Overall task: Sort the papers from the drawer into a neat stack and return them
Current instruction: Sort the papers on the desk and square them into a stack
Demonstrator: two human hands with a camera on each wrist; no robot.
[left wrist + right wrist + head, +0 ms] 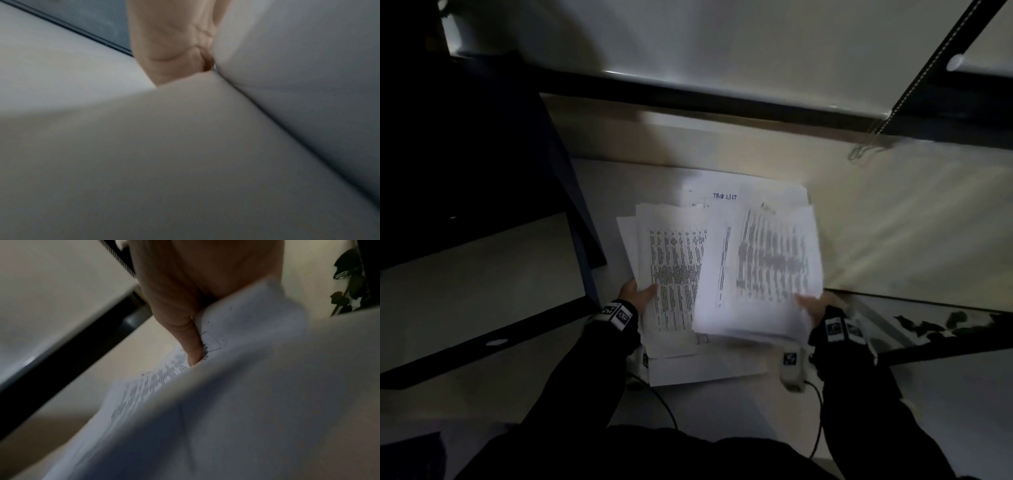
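Sorting is mid-way: left hand [635,294] and right hand [814,306] each pinch a fanned batch of papers [722,267] above the "TASK LIST" sheet [726,196], needing squaring next.

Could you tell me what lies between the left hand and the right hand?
In the head view, printed papers span the gap: the left hand holds one bundle and the right hand an overlapping bundle.
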